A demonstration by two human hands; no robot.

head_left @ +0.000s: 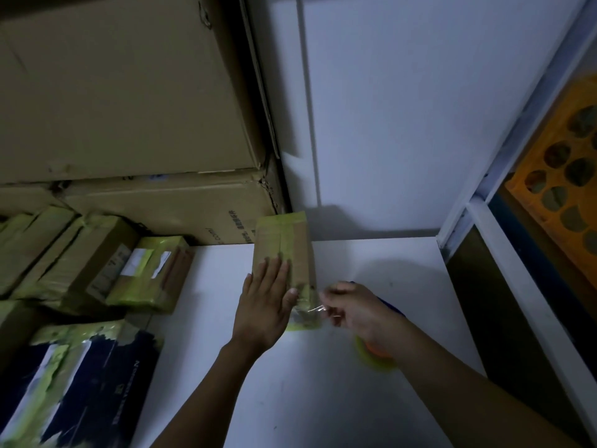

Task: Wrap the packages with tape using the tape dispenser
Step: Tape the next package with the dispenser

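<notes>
A white table [355,399] fills the lower middle of a dim room, backed by a white panelled wall [387,108]. Large cardboard cartons [113,92] are stacked along the left. Below them, taped packages [80,260] and a dark blue box [90,383] crowd the table's left edge. At the right edge a white shelf frame [504,156] holds an orange crate [562,176], leaving bare tabletop between and toward the viewer. The brown package [284,250], banded with yellow-green tape, lies near the back wall. The left hand [268,299] presses flat on its near end, fingers straight. Just beside it, the right hand [358,312] curls around the tape dispenser [371,354], and a clear tape strip [315,308] spans from it to the package's near corner.
</notes>
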